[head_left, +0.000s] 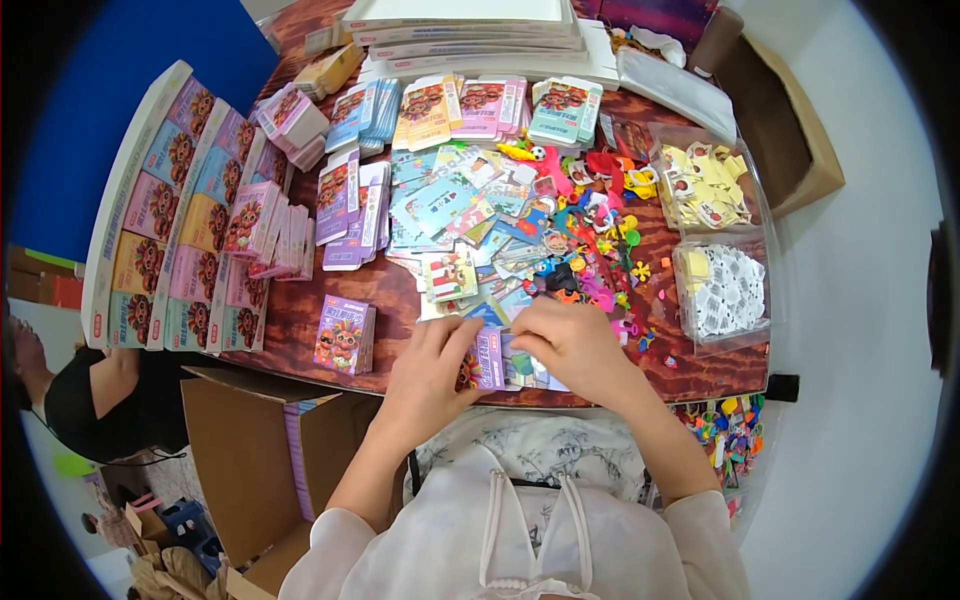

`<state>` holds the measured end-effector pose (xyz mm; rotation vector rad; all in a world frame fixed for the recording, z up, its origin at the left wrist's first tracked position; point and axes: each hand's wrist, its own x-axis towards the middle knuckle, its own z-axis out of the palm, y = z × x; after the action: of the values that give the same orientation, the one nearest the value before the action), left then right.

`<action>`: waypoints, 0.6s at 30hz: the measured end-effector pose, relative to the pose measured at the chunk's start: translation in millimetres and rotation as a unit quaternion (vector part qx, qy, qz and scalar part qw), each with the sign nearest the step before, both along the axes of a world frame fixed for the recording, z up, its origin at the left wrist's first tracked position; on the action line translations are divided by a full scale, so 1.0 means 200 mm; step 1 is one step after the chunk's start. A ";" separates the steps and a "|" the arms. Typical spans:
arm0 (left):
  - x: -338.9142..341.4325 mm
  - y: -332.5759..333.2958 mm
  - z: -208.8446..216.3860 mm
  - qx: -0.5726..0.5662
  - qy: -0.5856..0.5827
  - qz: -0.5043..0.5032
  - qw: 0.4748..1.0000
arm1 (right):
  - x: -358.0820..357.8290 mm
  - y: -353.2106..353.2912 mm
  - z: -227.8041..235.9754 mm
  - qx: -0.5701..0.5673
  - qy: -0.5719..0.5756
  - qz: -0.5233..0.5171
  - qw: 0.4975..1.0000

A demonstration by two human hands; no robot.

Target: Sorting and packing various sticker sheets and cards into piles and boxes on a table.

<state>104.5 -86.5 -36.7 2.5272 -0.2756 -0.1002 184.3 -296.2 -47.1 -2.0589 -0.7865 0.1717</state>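
The table [397, 303] under your work has a glossy reddish-brown surface with dark, wavy grain. The purple box [490, 362], a small thin-walled rectangular carton of printed card, is at the table's near edge, directly between your two hands. A second purple carton [343, 335] of the same pattern sits to the left, apart from your fingers. Ahead lies a loose heap of flat, smooth paper cards [440, 208], overlapping at all angles. Against its right side spread moulded plastic toys [600, 215], small, irregular and brightly coloured. Further right, two clear, thin-walled plastic trays [712, 345] hold flat pieces (pale yellow in the far one, mostly white in the near one).

Your left hand [428, 365] grips the purple box from its left side, fingers bent over the far part and thumb extended along the near part. Your right hand [572, 342] is at the box's right side, palm down, fingers curled inward and thumb drawn toward them; you hide its fingertips from view, so whether it grips anything cannot be told. Both forearms enter from below, angled inward.
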 end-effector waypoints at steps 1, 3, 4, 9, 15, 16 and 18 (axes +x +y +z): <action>0.00 -0.01 0.00 0.001 0.000 -0.001 1.000 | -0.01 0.01 0.02 -0.019 0.020 0.006 1.000; -0.01 -0.04 -0.01 -0.017 -0.009 0.009 1.000 | 0.00 0.04 0.04 -0.034 0.029 -0.014 0.999; -0.01 -0.06 -0.01 -0.017 -0.009 0.006 1.000 | 0.00 0.07 0.06 0.010 0.018 -0.047 0.999; -0.01 -0.11 -0.02 -0.110 0.001 0.132 0.985 | -0.01 0.13 0.04 0.198 0.027 -0.121 0.972; 0.01 -0.14 -0.08 -0.181 0.002 0.106 0.978 | -0.16 0.16 -0.03 0.210 0.131 -0.120 0.961; 0.03 -0.12 -0.11 -0.182 -0.001 0.093 0.979 | -0.14 0.16 -0.03 0.230 0.139 -0.121 0.956; -0.01 -0.10 -0.20 -0.298 0.058 0.153 0.940 | -0.15 0.15 -0.10 0.254 0.157 -0.130 0.945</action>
<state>101.7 -107.2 -76.0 1.9196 0.1271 -0.0337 154.5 -266.7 -67.2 -1.5696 -0.3105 0.1282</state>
